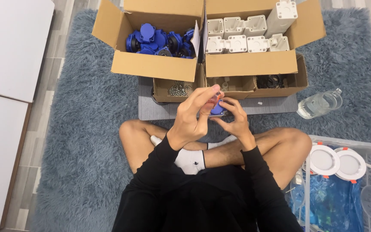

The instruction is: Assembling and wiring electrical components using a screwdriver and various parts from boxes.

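Centre frame: left hand (193, 115) and right hand (233, 117) both pinch one small blue part (217, 110), held over crossed legs, just below the low trays' (230, 86) front edge. Open rug (86, 129) at left. Upper frame: 2 cardboard boxes, blue parts (159, 42) and white housings (245, 34). Right: 1 clear bottle (319, 103), 2 round white lamps (336, 162) in a basket.

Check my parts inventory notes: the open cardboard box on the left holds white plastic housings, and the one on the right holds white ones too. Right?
Not quite. The head view shows the left cardboard box holding blue round plastic parts; only the right cardboard box holds white plastic housings.
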